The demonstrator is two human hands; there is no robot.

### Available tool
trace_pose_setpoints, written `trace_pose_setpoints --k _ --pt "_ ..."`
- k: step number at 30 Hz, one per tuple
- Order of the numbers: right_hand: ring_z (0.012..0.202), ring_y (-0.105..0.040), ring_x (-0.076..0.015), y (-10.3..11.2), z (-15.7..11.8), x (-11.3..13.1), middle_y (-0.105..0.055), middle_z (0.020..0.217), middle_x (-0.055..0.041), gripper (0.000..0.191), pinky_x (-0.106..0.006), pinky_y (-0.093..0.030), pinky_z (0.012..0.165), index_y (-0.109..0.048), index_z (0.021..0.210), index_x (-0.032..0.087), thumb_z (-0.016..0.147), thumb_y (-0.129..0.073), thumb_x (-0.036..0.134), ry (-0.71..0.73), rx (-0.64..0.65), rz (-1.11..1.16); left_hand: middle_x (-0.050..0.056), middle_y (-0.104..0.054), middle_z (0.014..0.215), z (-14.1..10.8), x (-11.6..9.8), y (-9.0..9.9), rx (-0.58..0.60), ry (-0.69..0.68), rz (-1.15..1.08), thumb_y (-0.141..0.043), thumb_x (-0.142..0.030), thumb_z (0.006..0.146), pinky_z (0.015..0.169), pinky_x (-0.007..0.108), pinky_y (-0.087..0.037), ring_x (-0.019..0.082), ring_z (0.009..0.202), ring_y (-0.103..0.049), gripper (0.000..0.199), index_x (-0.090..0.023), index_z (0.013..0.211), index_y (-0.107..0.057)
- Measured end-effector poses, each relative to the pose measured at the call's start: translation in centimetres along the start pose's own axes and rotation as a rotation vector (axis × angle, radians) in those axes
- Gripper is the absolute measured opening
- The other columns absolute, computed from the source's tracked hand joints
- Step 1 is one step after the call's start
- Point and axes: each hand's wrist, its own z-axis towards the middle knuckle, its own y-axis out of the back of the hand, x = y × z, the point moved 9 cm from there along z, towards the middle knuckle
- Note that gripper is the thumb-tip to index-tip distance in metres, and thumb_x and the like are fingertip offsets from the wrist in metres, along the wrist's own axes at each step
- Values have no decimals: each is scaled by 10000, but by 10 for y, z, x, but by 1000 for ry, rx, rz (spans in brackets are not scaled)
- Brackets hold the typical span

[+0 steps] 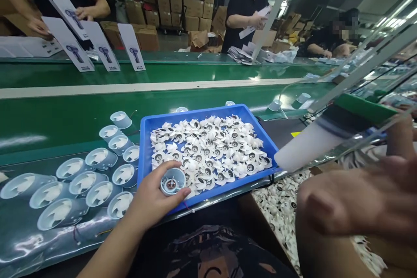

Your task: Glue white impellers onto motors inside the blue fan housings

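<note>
My left hand [158, 193] is wrapped round a light blue round housing [164, 182], its open end facing up with a small motor inside. It is over the near-left edge of a blue tray [145, 139], which holds a heap of white fan impellers [208, 152]. On the right, my right hand [355, 202] is blurred by motion, thumb and a raised finger apart, nothing visible between them. Above it a blurred white and green object [325, 132] slants; whether a finger touches it is unclear. Several blue housings [100, 193] with white impellers inside lie at left.
Below on the right, a cardboard box [267, 226] holds more impellers. Behind the tray runs a green conveyor [182, 71] with printed white cards [132, 47] standing on its far edge. Three people work across it. A slanted metal bar [365, 69] crosses the right side.
</note>
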Motion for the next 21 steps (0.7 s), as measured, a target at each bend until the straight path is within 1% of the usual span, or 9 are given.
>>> trace_pose_setpoints --k 1,2,3,4,6,8,11,15,21 --pt "1309 -509 -373 -25 14 10 -653 1244 -9 483 -550 -527 948 -606 1251 439 855 -468 678 51 149 -117 68 -737 1124 1 0 -1 16 2 8 -704 -489 735 944 443 -549 303 1048 -701 421 -265 1087 -648" --pt "1316 -501 -357 -44 30 13 -645 1279 -3 397 -553 -484 1030 -626 1229 434 867 -541 574 65 208 -228 72 -736 1127 2 0 -2 26 8 15 -700 -489 727 937 444 -551 307 1045 -701 418 -261 1074 -650" --pt "1339 -485 -334 -62 48 11 -630 1314 -20 341 -554 -408 1117 -641 1234 373 916 -533 428 51 253 -292 77 -736 1128 3 0 -2 29 21 21 -694 -487 720 934 447 -550 312 1042 -700 419 -255 1066 -651" --pt "1385 -440 -289 -88 63 -2 -579 1392 -27 339 -523 -368 1158 -613 1281 328 975 -466 322 -13 408 -474 83 -735 1129 3 0 -3 32 40 24 -686 -487 715 934 450 -546 316 1041 -698 425 -250 1066 -651" --pt "1316 -509 -266 -120 91 -24 -600 1347 -105 295 -490 -408 1125 -643 1230 200 997 -463 186 -72 548 -566 87 -732 1130 3 1 -6 67 88 36 -672 -492 707 914 448 -546 320 1023 -698 450 -246 1084 -648" --pt "1171 -600 -234 -141 106 -47 -648 1216 -107 198 -464 -489 1033 -661 1133 148 992 -554 237 -119 679 -623 80 -726 1144 1 3 -12 136 134 54 -660 -501 713 873 434 -549 314 982 -701 479 -251 1121 -640" --pt "1064 -633 -205 -150 109 -74 -638 1182 -91 264 -424 -545 939 -639 1144 144 975 -611 344 -212 800 -678 68 -703 1209 -1 2 -16 197 162 71 -642 -513 732 863 412 -533 308 995 -688 503 -259 1166 -625" --pt "1063 -632 -211 -152 104 -86 -622 1209 -98 301 -419 -553 921 -618 1194 143 972 -615 346 -335 853 -637 67 -670 1278 1 5 -20 253 193 71 -640 -529 731 902 414 -506 329 1104 -649 529 -263 1186 -606" --pt "1107 -608 -229 -137 102 -69 -596 1252 -105 317 -447 -533 952 -603 1215 151 968 -615 349 -434 646 -286 99 -649 1287 5 8 -23 272 220 63 -643 -519 723 923 466 -504 350 1110 -642 581 -252 1232 -558"
